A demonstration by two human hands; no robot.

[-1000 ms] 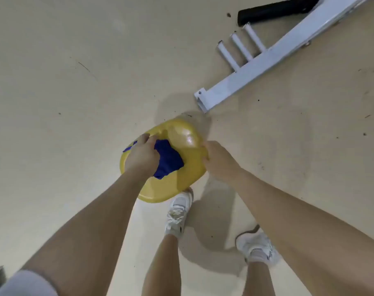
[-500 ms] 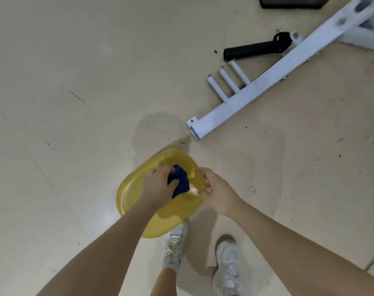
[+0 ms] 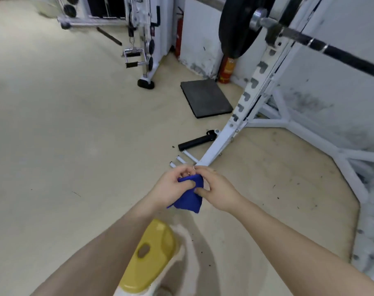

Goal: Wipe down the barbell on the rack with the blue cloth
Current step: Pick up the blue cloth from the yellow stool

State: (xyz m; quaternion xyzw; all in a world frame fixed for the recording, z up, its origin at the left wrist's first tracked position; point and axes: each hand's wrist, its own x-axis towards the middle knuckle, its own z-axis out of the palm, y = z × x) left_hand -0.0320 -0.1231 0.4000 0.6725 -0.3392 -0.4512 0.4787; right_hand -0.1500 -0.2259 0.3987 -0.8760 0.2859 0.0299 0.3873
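Holding the cloth (image 3: 190,194) bunched between both hands, I see left hand (image 3: 171,189) and right hand (image 3: 217,192) pinching it; barbell (image 3: 322,47) rests on the rack (image 3: 249,103).

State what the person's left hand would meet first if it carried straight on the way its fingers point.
Likely the right hand, just across the crumpled blue cloth that the left hand grips; depth is unclear.

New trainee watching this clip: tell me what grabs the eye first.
The blue cloth at centre, pinched between the left hand and right hand. At upper right, the barbell rests on the white rack with a black plate. A yellow basin sits below the arms.
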